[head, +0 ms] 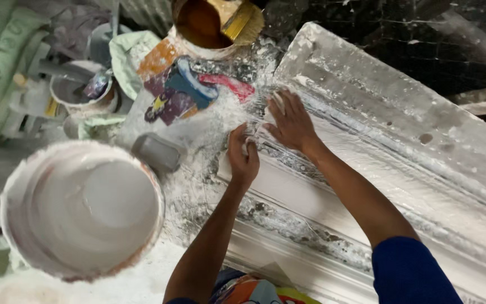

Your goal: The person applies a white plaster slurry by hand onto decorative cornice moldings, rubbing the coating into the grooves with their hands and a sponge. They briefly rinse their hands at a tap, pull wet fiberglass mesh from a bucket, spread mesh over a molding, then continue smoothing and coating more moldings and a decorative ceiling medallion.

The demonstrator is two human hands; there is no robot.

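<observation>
Here the long white plaster moulding lies across the right half of the scene, its long axis running from the far middle, by the tins, down toward the near right corner; its ridges and grooves follow that same line. Both hands rest on its far left end. The left hand is curled closed around a small white lump, fingers bent under, pressed at the moulding's left edge. The right hand lies flat and spread, fingers pointing far and left, with a bit of white material under the fingertips; it grips nothing that can be made out. The two hands are just beside each other.

At the near left stands a large white bucket with pale paste inside. Farther off sits a tin of brown liquid with a brush leaning in it, and a smaller pot to the far left. White powder covers the floor around.
</observation>
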